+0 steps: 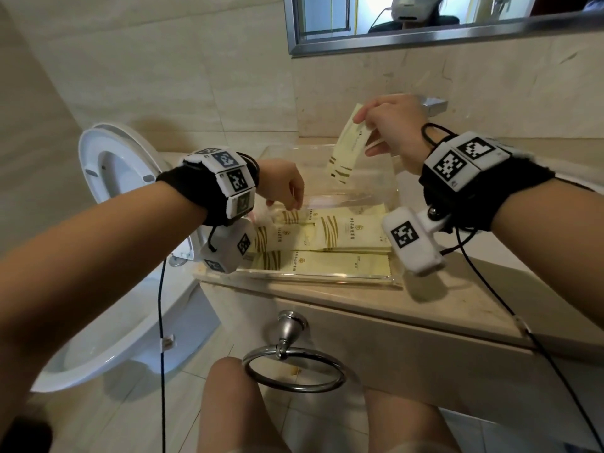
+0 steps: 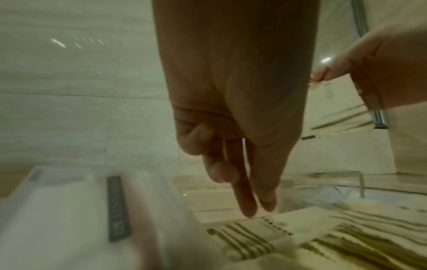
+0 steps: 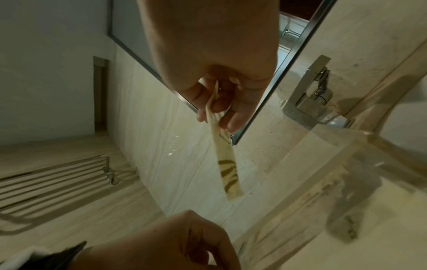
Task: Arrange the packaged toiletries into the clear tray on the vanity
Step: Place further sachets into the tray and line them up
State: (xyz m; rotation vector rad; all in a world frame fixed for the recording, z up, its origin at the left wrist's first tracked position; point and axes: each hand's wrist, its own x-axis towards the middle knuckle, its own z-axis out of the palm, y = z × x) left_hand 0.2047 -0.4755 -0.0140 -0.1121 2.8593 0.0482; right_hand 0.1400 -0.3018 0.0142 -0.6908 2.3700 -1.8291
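Packets point(image 1: 327, 237), cream with gold stripes, lie flat in the clear tray point(image 1: 376, 282), which sits on the bench point(image 1: 441, 308). One more packet point(image 1: 346, 148) hangs on end above the tray's far side, pinched at its top by the right hand point(image 1: 394, 125), thumb and fingers point(image 3: 233, 122) clamped on it. The left hand point(image 1: 284, 186) hovers over the tray's left end, fingers point(image 2: 245, 199) loosely straight and close together, tips just above a packet, holding nothing.

To do this step well, I judge: lower the hanging packet into the bare far part of the tray, lay it flat in line with the others, and release only once it rests. The left hand could steady or square up the stack.

The tray's far wall is hard to trace, being clear. The wrist rigs cover the tray's left and right ends. Packet print is too small to read. In the left wrist view, a blurred white thing with a dark label beside the tray can't be identified.
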